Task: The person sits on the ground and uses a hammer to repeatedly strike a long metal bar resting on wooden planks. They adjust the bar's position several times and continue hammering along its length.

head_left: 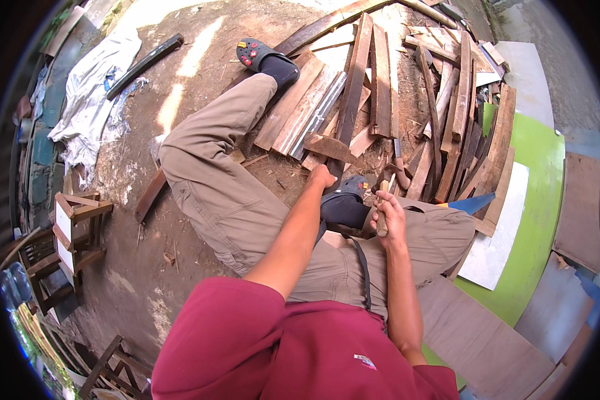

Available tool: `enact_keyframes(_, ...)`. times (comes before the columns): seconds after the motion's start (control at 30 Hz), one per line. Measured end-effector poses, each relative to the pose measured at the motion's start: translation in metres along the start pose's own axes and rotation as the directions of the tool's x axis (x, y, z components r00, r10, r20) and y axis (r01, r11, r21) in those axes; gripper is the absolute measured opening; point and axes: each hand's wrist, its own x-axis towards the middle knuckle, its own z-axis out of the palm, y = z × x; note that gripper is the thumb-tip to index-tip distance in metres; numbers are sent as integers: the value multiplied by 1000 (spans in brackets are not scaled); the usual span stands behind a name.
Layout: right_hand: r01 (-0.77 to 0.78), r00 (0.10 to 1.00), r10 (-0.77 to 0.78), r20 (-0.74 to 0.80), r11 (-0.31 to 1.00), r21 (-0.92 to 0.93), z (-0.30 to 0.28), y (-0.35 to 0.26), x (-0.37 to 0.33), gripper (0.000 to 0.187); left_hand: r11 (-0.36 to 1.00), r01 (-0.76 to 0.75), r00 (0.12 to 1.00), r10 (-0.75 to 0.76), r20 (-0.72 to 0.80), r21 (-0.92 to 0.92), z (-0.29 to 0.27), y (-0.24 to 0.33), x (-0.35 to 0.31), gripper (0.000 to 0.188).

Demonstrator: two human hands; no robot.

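I sit with my legs spread beside a heap of timber. My left hand (322,177) is closed at the near end of a long dark wooden plank (353,80), with its fingers partly hidden. A short, curved-edged wood offcut (330,148) lies across that plank just beyond the hand. My right hand (392,219) is wrapped around a wooden-handled tool (382,228), held upright above my thigh. The tool's working end is too small to make out. Just past it, a second tool with a brown handle (401,175) lies by the wood.
Several planks (470,100) are heaped at the far right, with a blue pointed sheet (473,203) close to my right knee. Green (537,153) and brown boards (480,327) lie along the right. A wooden frame (80,220) and white cloth (100,87) are on the left.
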Motion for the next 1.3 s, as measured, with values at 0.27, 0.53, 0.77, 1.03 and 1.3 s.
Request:
enact_keyframes(0.27, -16, 999, 22, -49, 994, 110, 12, -6, -34, 30, 996, -60, 997, 64, -47, 71, -19, 37, -49, 46)
enact_keyframes(0.53, -22, 998, 28, -54, 995, 100, 7, 3, -17, 27, 963, -225, 970, 236, -60, 152, 6, 56, -48, 68)
enact_keyframes(0.77, -93, 991, 99, -84, 993, 77, -2, 9, 14, 25, 935, -7, 974, -73, -213, -354, -34, -13, 11, 60)
enact_keyframes(1.03, -165, 986, 163, 28, 981, 97, 19, 9, 21, 21, 533, 367, 404, -830, -386, -763, -139, -107, 36, 89)
enact_keyframes(1.3, -92, 989, 106, -99, 987, 135, 28, 12, 29, 18, 624, 636, 555, -778, -293, -454, -165, -151, 75, 74)
